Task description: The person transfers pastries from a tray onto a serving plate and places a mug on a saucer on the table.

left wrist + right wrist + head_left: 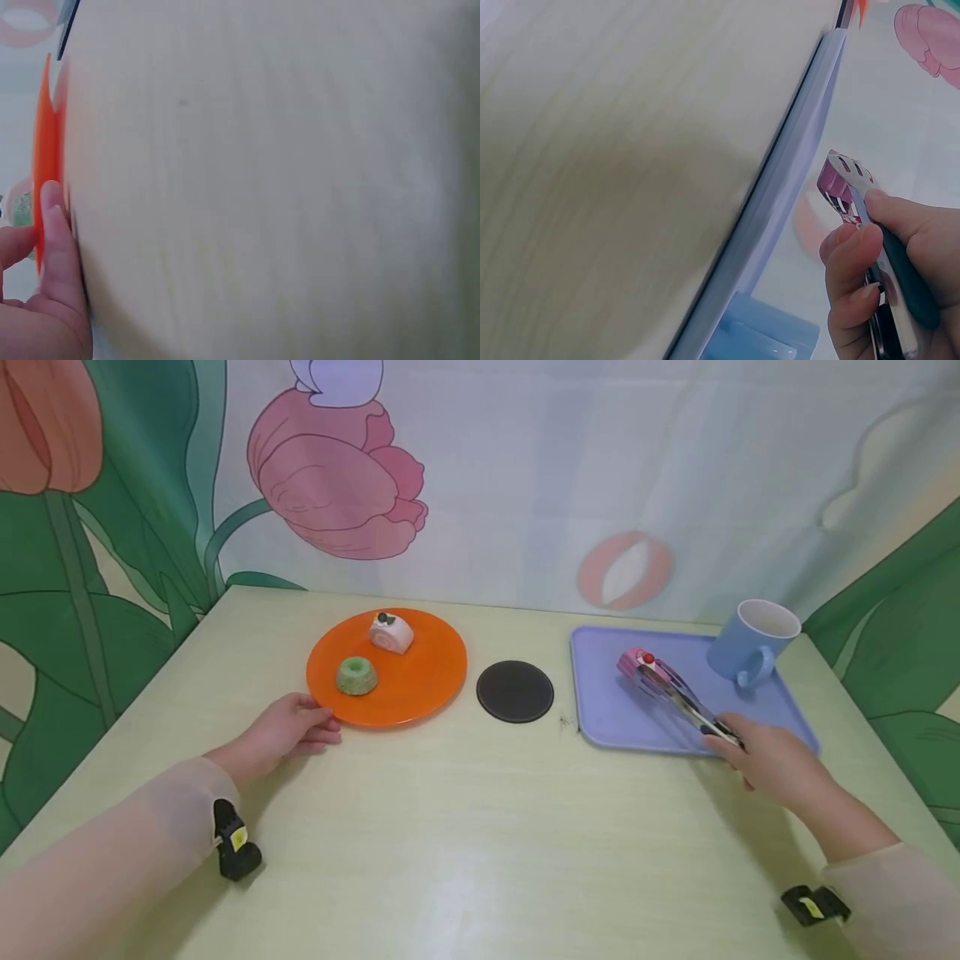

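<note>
My left hand (288,731) pinches the near-left rim of an orange plate (431,681). In the left wrist view the thumb lies on one side of the plate (46,150) and fingers on the other. On the plate sit a green ring-shaped cake (356,677) and a pale pink roll cake (392,633). My right hand (780,760) grips serving tongs (684,700) over the lavender tray (615,722). A small pink cake (628,662) with a red cherry is between the tong tips. The right wrist view shows this cake (831,176) held above the tray's edge.
A blue mug (742,647) stands on the tray's far-right corner. Between plate and tray lies a round black coaster (515,692). A flower-printed curtain (495,485) hangs along the back edge of the pale table (450,843).
</note>
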A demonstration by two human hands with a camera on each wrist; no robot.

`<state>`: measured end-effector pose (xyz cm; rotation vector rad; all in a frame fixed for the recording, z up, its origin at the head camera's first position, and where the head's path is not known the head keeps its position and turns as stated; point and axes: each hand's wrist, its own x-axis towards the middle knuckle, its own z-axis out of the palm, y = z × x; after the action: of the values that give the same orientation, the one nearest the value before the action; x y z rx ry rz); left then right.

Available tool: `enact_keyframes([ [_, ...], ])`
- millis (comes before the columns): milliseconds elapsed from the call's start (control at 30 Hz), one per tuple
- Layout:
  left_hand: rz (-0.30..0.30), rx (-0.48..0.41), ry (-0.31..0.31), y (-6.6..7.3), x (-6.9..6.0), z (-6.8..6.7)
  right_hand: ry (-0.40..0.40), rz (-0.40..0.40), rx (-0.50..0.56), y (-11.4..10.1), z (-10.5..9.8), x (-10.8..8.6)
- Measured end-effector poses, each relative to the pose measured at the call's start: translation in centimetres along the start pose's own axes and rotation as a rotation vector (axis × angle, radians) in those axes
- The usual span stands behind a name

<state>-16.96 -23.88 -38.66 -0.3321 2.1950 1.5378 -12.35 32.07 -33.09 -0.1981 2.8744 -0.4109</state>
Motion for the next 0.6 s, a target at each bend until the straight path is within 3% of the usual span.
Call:
enact_keyframes([
  [100,-0.037,0.007,-0.025,0.6,-0.1,-0.2,0.004,-0.007,0.017,-0.2,0.1,-0.1],
  [200,-0.059,0.089,-0.074,1.2,-0.4,-0.7,0.005,-0.016,0.027,-0.4,0.3,-0.2],
  [300,-0.026,0.314,-0.111,1.9,-0.9,-1.5,0.009,-0.024,0.032,-0.5,0.3,-0.3],
  [467,0.112,0.8,-0.114,2.9,-1.5,-2.4,0.017,-0.027,0.028,-0.6,0.3,-0.4],
  [600,0.128,0.986,-0.173,3.6,-1.8,-2.0,0.007,-0.021,0.019,-0.6,0.4,-0.3],
])
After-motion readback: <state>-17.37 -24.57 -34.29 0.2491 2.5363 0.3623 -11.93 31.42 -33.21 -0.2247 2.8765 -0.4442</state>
